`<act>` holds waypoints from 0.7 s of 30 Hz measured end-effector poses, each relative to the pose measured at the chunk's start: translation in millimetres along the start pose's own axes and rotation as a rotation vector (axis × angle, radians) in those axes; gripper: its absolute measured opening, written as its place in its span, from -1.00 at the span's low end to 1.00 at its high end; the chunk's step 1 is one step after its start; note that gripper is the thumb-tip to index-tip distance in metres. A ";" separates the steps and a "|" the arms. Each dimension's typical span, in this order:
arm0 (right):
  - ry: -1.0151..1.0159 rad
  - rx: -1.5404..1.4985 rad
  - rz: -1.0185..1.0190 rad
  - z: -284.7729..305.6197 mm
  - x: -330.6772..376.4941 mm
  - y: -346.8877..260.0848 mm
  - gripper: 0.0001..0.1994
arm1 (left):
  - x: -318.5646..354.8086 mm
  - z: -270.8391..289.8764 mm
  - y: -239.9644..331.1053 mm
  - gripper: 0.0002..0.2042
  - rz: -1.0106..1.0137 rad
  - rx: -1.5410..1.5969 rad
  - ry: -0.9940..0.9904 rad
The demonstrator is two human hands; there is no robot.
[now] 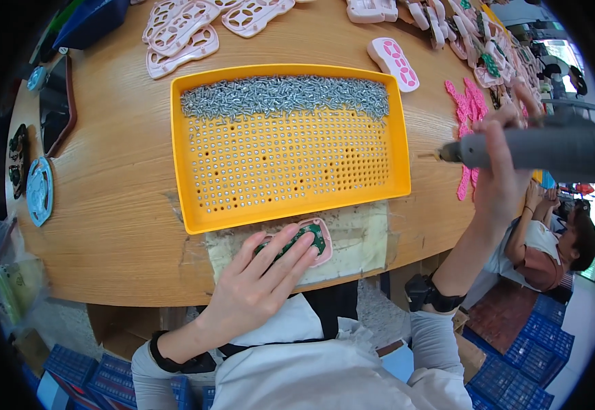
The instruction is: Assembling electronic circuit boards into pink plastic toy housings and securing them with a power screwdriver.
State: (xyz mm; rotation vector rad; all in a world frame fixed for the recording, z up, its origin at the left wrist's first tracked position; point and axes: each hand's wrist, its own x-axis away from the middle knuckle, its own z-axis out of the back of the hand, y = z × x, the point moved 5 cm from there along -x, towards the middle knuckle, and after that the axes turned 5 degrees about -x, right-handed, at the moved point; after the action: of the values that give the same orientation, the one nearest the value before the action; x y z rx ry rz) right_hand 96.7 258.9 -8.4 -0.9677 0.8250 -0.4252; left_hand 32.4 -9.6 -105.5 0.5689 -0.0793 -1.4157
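My left hand point(260, 283) rests over a small pink plastic shell point(326, 251) at the table's near edge, its fingers lying across the green circuit board point(318, 237) inside and holding the piece. My left thumb is out of sight. My right hand point(506, 160) is closed around a grey electric screwdriver point(550, 152), raised at the right, its bit pointing left. Just beyond my left hand is a yellow tray point(407, 164). Loose silver screws point(284, 96) fill its far side, and rows of screws sit in its perforated plate, with some holes bare.
Under the pink shell is a worn pale mat point(373, 236). Pink frames point(181, 51) lie at the far left; a pink-and-white shell point(394, 63) and bright pink pieces point(465, 109) lie right of the tray. A blue ring-shaped part point(40, 191) is at left. Another person point(547, 249) sits at right.
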 end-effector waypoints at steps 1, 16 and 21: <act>0.051 -0.264 -0.043 1.9 0.9 0.3 -0.60 | 0.5 0.2 -0.3 -0.60 0.004 0.002 0.003; -0.223 -0.707 0.219 -76.8 25.6 -47.4 -0.12 | 1.9 0.2 -2.4 -0.60 0.025 0.046 -0.050; -0.221 -0.731 0.270 -99.2 25.0 -39.0 -0.09 | 1.3 1.2 -1.9 -0.63 0.001 0.019 -0.070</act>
State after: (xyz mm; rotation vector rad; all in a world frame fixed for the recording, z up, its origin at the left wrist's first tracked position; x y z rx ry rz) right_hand 36.7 167.5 -16.0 -1.5168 0.9075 0.2432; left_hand 30.4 -11.3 -105.6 0.5343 -0.1489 -1.4353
